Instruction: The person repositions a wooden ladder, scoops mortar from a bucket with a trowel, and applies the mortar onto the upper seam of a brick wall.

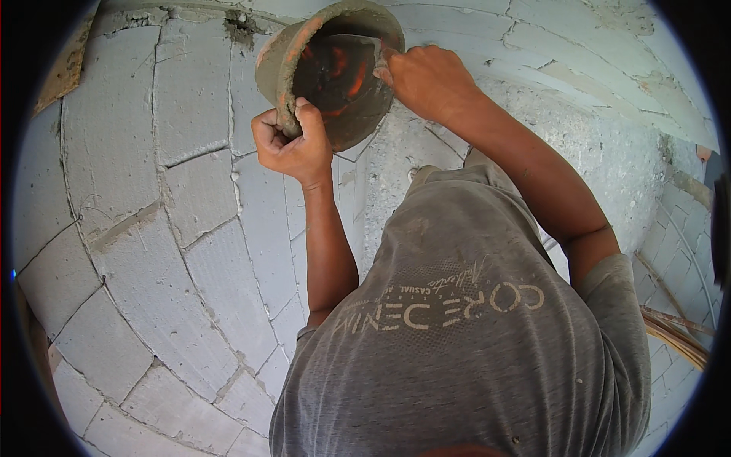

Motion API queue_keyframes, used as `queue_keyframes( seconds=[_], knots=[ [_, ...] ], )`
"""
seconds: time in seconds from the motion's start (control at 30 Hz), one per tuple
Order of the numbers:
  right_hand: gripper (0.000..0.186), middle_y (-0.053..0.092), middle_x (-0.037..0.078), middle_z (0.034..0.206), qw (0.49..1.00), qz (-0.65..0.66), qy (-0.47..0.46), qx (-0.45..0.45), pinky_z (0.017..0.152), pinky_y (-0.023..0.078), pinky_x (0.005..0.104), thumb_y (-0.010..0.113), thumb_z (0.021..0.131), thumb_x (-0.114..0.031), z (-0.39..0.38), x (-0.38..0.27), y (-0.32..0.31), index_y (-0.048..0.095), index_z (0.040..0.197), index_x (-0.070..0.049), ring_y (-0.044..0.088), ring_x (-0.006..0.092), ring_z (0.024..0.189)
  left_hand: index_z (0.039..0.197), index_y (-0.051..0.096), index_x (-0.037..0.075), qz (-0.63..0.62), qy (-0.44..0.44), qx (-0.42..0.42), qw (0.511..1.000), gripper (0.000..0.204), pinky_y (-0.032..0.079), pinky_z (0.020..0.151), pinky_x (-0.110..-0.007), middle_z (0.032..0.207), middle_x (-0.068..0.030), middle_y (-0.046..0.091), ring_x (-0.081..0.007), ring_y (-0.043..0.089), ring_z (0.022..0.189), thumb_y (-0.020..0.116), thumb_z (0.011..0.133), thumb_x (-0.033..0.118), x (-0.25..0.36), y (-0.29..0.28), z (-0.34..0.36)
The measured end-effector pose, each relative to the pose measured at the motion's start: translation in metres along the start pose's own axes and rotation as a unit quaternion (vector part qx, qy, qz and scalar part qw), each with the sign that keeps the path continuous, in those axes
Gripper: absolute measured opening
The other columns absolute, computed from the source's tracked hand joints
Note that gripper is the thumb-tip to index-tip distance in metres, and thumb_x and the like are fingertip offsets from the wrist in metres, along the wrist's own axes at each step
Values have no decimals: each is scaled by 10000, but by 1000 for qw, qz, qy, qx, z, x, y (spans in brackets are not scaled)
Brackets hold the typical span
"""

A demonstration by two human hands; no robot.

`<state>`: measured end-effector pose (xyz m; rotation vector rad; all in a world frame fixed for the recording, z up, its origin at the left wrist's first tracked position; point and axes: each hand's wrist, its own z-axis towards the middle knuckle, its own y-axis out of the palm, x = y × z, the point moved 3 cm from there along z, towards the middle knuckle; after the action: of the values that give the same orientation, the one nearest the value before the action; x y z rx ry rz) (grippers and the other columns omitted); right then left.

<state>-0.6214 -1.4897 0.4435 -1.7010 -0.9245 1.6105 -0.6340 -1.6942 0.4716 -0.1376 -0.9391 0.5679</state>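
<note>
A mortar-caked bucket (311, 84) is tipped so that its mouth faces me, near the top of the head view. Orange patches show through the grey coating inside it. My left hand (295, 143) grips the near-left rim, thumb over the edge and fingers curled round it. At the right side of the mouth, my right hand (426, 80) is closed on a thin grey flat blade (376, 50), which reaches into the bucket. Most of that tool is hidden by the fingers and the rim, so its exact kind is unclear.
A wall of light grey blocks (198, 190) with mortar joints rises close on my left. Another pale wall (609, 61) stands at the upper right. Rough concrete floor (563, 145) lies below my right arm. Long thin strips (674, 339) are at the far right.
</note>
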Motion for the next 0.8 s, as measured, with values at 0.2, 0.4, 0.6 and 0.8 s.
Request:
queue_keyframes(
  seconds=[0.2, 0.4, 0.6, 0.8],
  knots=[
    [499, 680, 112, 739, 944, 168, 120, -258, 586, 567, 405, 478, 1036, -485, 6, 30, 20, 649, 1181, -40, 688, 280, 687, 806, 560, 26, -54, 9, -155, 986, 221, 412, 577, -198, 730, 12, 579, -29, 478, 616, 779, 820, 56, 3, -5, 15],
    [568, 514, -5, 633, 826, 426, 151, -337, 388, 417, 296, 525, 983, -604, -19, 41, 44, 643, 1263, -123, 474, 104, 462, 804, 551, 52, -132, -23, -202, 970, 216, 389, 641, -201, 745, 24, 577, -35, 474, 671, 762, 851, 54, 5, -10, 30],
    [601, 505, -10, 692, 682, 573, 124, -437, 388, 346, 239, 502, 992, -604, -29, 36, 59, 613, 1326, -117, 462, 66, 515, 793, 526, 55, -173, -51, -133, 975, 222, 431, 658, -232, 754, -3, 600, -58, 506, 673, 729, 876, 87, -18, -13, 40],
    [601, 486, -28, 681, 612, 659, 109, -424, 367, 294, 197, 468, 1021, -589, -32, 25, 57, 614, 1323, -91, 422, 32, 494, 760, 480, 94, -148, -91, -4, 985, 295, 363, 602, -225, 715, 34, 521, -42, 427, 639, 747, 880, 128, -48, 1, 27]
  ],
)
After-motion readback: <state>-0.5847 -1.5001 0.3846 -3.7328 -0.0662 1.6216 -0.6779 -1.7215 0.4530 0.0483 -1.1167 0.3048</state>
